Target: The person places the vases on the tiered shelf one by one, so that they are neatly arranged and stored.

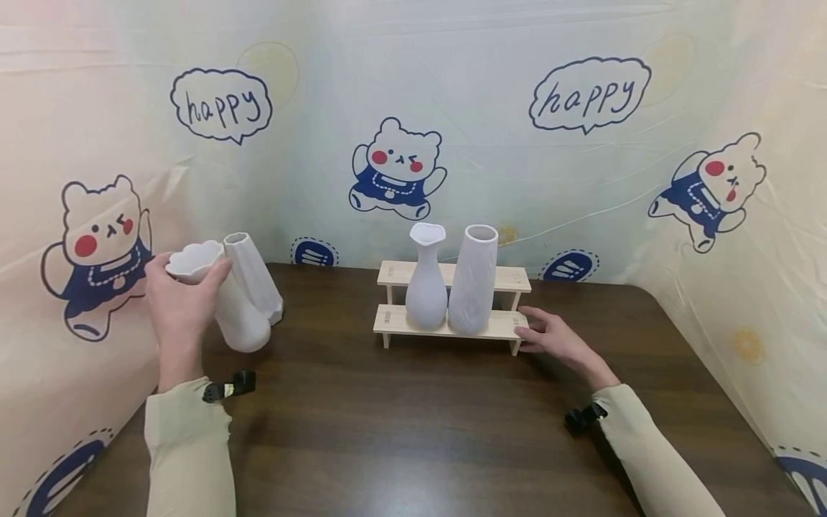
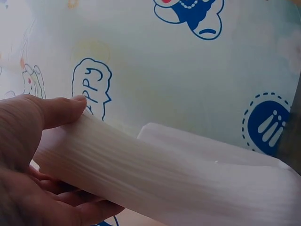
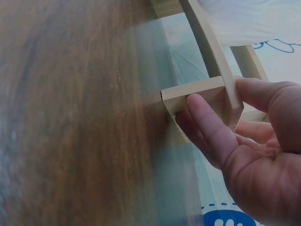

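Note:
My left hand [image 1: 187, 301] grips a white vase [image 1: 242, 316] with a scalloped rim near its top, tilting it with the base toward the right. In the left wrist view, the thumb lies over the vase's ribbed side [image 2: 122, 165] and the fingers pass beneath. Behind it leans a second white vase, angular and faceted [image 1: 255, 276]. My right hand [image 1: 557, 339] holds the right end of a two-step wooden stand [image 1: 413, 271], its digits at the shelf edge and leg [image 3: 197, 92]. A fluted-neck vase [image 1: 426, 291] and a tall tapered vase [image 1: 474, 283] stand upright on the lower step.
The dark brown wooden table [image 1: 388, 424] reaches back to a printed cloth backdrop [image 1: 484, 158] with cartoon bears. That cloth also rises along the left and right sides. Wrist cameras are strapped on both sleeves.

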The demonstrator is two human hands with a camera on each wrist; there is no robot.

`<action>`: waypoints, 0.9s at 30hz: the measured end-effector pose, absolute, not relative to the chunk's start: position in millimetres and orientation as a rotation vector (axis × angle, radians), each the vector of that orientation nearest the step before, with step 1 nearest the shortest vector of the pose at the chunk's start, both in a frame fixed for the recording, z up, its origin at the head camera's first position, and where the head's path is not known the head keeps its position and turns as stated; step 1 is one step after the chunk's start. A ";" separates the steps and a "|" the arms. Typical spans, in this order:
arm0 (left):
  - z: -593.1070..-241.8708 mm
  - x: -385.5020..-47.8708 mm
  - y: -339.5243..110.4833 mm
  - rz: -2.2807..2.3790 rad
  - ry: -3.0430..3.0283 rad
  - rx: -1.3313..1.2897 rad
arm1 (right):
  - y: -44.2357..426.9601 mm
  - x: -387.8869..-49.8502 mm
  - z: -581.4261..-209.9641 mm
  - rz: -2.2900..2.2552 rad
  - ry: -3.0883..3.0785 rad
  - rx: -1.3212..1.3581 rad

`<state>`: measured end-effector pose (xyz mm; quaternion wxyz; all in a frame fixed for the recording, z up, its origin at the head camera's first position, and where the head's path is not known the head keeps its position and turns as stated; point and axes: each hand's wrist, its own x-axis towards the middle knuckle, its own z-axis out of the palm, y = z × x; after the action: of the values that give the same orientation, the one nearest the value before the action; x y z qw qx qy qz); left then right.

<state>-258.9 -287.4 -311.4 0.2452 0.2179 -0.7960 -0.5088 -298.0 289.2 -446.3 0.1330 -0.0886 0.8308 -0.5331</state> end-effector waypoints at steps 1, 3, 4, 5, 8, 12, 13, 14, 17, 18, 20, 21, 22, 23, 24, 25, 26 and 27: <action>-311.1 -259.1 -286.3 -1.385 -2.176 0.584 | 289.2 -298.1 -446.3 -1.546 2.410 -0.255; -310.7 -260.0 -283.8 -1.383 -2.178 0.566 | 289.6 -298.4 -446.4 -1.542 2.411 -0.256; -310.8 -260.7 -282.5 -1.377 -2.176 0.555 | 289.7 -298.7 -446.4 -1.542 2.410 -0.256; -311.2 -261.7 -281.1 -1.374 -2.176 0.545 | 289.8 -298.9 -446.5 -1.543 2.410 -0.255; -312.6 -264.3 -276.8 -1.362 -2.178 0.519 | 290.4 -299.5 -446.9 -1.542 2.409 -0.250; -313.4 -266.5 -271.0 -1.356 -2.196 0.497 | 290.8 -299.5 -447.6 -1.543 2.410 -0.238; -313.3 -266.6 -269.5 -1.355 -2.200 0.495 | 290.6 -299.5 -447.7 -1.548 2.407 -0.235; -313.1 -266.4 -268.1 -1.351 -2.209 0.492 | 290.5 -299.4 -447.8 -1.551 2.406 -0.234; -311.9 -264.9 -263.4 -1.348 -2.223 0.486 | 289.8 -299.4 -447.5 -1.564 2.395 -0.235; -311.4 -264.4 -261.8 -1.345 -2.227 0.485 | 289.7 -299.3 -447.4 -1.565 2.394 -0.236; -310.6 -262.7 -258.8 -1.359 -2.227 0.477 | 288.8 -299.4 -447.0 -1.565 2.396 -0.233; -310.1 -262.1 -257.1 -1.369 -2.219 0.470 | 288.6 -299.3 -446.8 -1.564 2.397 -0.231; -309.5 -261.5 -255.5 -1.384 -2.213 0.462 | 288.6 -299.3 -446.6 -1.562 2.398 -0.232; -308.9 -261.4 -253.8 -1.390 -2.205 0.457 | 288.5 -299.3 -446.4 -1.559 2.399 -0.230; -308.1 -261.0 -252.3 -1.406 -2.198 0.449 | 288.6 -299.3 -446.2 -1.557 2.400 -0.228; -307.6 -260.8 -250.8 -1.421 -2.190 0.440 | 288.6 -299.2 -446.0 -1.554 2.400 -0.226; -307.2 -260.8 -249.4 -1.430 -2.184 0.431 | 288.8 -299.3 -446.0 -1.550 2.400 -0.226; -306.9 -260.6 -248.1 -1.435 -2.180 0.426 | 288.8 -299.3 -445.9 -1.549 2.401 -0.225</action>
<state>-260.6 -248.1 -306.9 0.2459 0.1559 -0.7991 -0.5261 -299.3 288.8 -445.9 0.1373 -0.0777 0.8297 -0.5355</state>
